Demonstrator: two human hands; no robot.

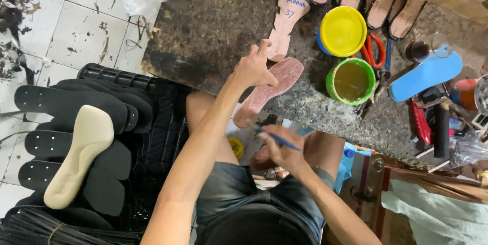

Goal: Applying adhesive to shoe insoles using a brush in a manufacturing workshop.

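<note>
My left hand (255, 67) presses down on a pink shoe insole (269, 91) that lies across the edge of a dark stone worktop (213, 26). The insole's heel end hangs over the edge above my lap. My right hand (279, 148) is lower, over my knees, and grips a thin blue brush or pen (278, 139) with its tip pointing left toward the insole. A pale cardboard sole pattern (285, 26) lies just beyond my left hand.
An open green tub of brownish glue (351, 80) and a tub with a yellow lid (343, 30) stand on the worktop, beside red-handled scissors (375, 51) and a blue sole (426, 74). Several insoles line the far edge. At left a black crate (152, 102) holds black soles and one cream sole (81, 153).
</note>
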